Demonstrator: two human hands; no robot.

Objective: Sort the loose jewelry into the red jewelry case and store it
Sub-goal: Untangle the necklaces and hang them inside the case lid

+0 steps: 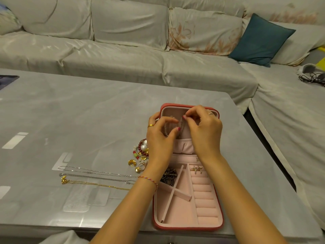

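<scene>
a: where's the case?

b: the red jewelry case [188, 225] lies open on the grey table [88, 120], right of centre in the frame, lid half toward the top, tray half toward the bottom.

a: and the hands?

b: both are over the lid half. the left hand [159, 138] and right hand [204, 131] each have fingers curled in a narrow pinch on a pale beaded bracelet [181, 125], it seems, though it's blurred. they look to be fitting it into the lid's pink pocket [183, 147].

a: how to do that well?

b: i'd say hold the pocket edge open with one hand and feed the bracelet in low, so it doesn't spring back out.

a: what's left?

b: plenty. three chains [96, 176] lie stretched out left of the case, and a heap of beads and gold earrings [140, 155] sits just beside the left wrist. a dark piece [168, 175] and a small clip [196, 169] are already in the tray.
</scene>
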